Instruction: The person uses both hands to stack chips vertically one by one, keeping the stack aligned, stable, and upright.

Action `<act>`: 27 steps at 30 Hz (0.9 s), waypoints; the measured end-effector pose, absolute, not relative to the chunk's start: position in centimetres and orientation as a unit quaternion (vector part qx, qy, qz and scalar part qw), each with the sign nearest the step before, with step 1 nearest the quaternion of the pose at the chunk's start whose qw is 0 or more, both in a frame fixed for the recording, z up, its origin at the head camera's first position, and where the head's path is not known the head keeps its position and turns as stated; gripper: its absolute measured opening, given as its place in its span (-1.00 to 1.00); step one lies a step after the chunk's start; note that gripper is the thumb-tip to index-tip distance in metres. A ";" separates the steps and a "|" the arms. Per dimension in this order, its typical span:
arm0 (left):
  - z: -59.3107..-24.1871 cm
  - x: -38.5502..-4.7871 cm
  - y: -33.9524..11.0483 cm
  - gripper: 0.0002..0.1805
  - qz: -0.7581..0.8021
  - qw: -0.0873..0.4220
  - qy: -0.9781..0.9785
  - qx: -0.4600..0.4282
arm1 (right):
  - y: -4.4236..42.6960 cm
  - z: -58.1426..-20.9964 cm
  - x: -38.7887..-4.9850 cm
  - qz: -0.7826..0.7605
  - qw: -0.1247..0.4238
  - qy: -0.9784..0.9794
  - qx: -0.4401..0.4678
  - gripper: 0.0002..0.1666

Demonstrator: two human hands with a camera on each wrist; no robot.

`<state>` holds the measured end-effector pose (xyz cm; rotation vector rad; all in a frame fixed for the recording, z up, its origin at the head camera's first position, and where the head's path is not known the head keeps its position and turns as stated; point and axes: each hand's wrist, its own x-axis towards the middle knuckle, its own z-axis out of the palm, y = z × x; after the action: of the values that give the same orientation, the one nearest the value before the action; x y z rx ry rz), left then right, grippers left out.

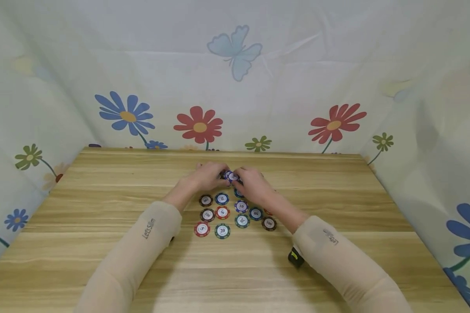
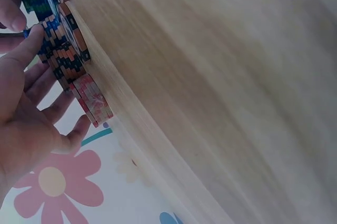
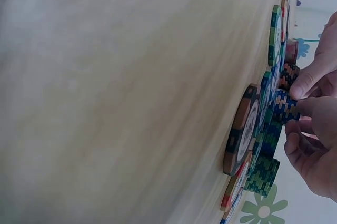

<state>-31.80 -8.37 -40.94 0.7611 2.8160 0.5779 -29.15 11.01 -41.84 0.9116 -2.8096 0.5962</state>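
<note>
A stack of blue poker chips (image 1: 232, 176) stands toward the far side of the wooden table, between both hands. My left hand (image 1: 211, 174) holds it from the left with the thumb in front; in the left wrist view its other fingers spread behind the neighbouring stacks. From the right, my right hand (image 1: 253, 184) pinches the same stack. Beside it in the left wrist view stand a brown-and-black stack (image 2: 66, 66) and a red stack (image 2: 92, 100). Green stacks (image 3: 261, 175) stand on its other side in the right wrist view. The hands partly hide the row.
Several single chips lie flat nearer me, among them a red chip (image 1: 202, 228), a green chip (image 1: 222, 231) and a brown chip (image 1: 269, 223). A small black item (image 1: 295, 257) shows beside the right sleeve. Behind the table (image 1: 102, 261) hangs a flowered curtain (image 1: 278, 95).
</note>
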 end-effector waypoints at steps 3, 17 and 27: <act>-40.9 -31.8 -8.3 -0.64 0.195 0.083 0.943 0.255 | 10.9 -41.9 -29.2 0.195 0.063 -0.931 0.301 -0.69; -41.0 -31.9 -8.4 -0.65 0.195 0.074 0.943 0.260 | 11.1 -41.7 -29.3 0.197 0.062 -0.931 0.300 -0.74; -41.1 -31.8 -8.3 -0.65 0.201 0.074 0.943 0.256 | 10.9 -41.8 -29.4 0.183 0.073 -0.936 0.292 -0.75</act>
<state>-31.79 -8.32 -41.10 0.7687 2.8295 0.6048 -29.39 10.91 -41.75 0.8780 -2.8103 0.5507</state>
